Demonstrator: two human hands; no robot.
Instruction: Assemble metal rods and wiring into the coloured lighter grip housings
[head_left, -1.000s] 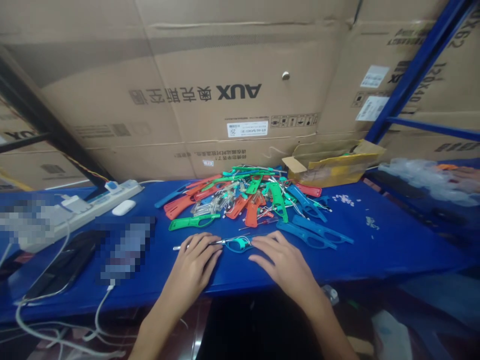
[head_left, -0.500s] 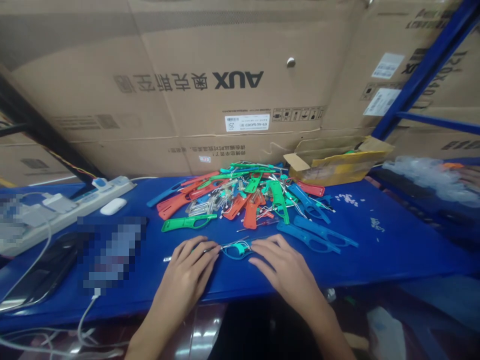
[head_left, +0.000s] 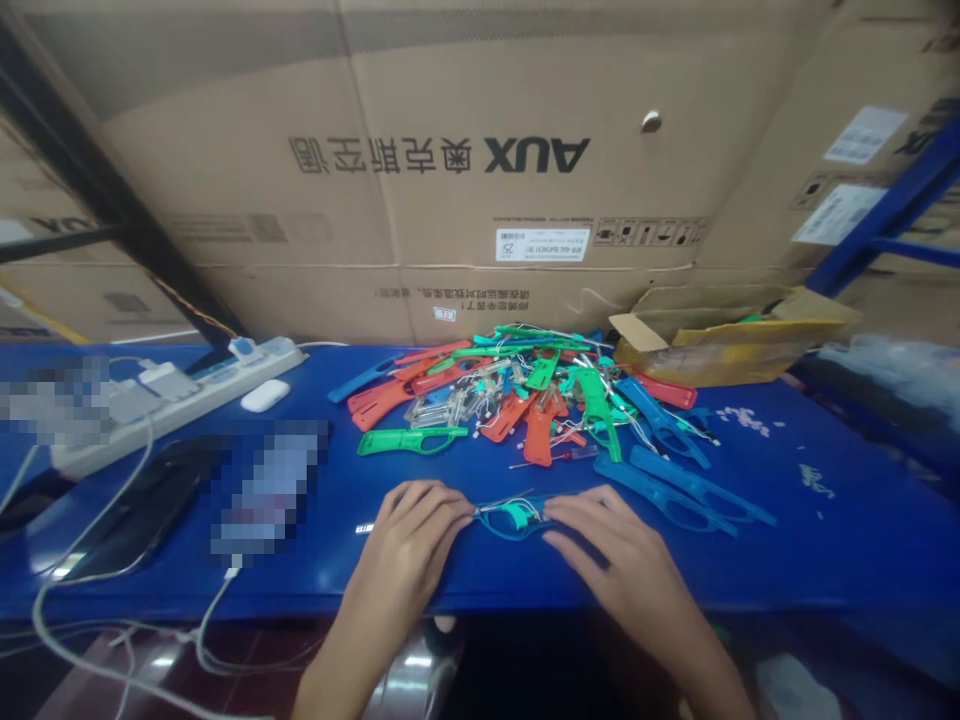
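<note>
A blue lighter casing half (head_left: pixel 493 524), with a turquoise trigger (head_left: pixel 517 515) and thin white wires in it, lies low over the table's front part. The fingers of my left hand (head_left: pixel 420 525) are closed on its left end. My right hand (head_left: pixel 611 535) pinches its right end, fingertips by the wires, with the thumb a little apart below. My fingers cover both ends of the casing. Just beyond my hands spreads a pile of red, green and blue lighter casings (head_left: pixel 540 425) with turquoise triggers, clear parts and wires. A screwdriver (head_left: pixel 577 453) rests at its near edge.
Two blue casings (head_left: pixel 667 490) lie right of the pile, near small white pieces (head_left: pixel 742 418). An open carton (head_left: pixel 720 350) stands behind. On the left are a power strip (head_left: pixel 225 385), a white earbud case (head_left: pixel 265 396), a phone (head_left: pixel 270 490) and cables. Large cardboard boxes (head_left: pixel 450 80) wall the back.
The view has turned left, so everything appears farther right. Both hands stay on the blue lighter casing, with only slight finger movement.
</note>
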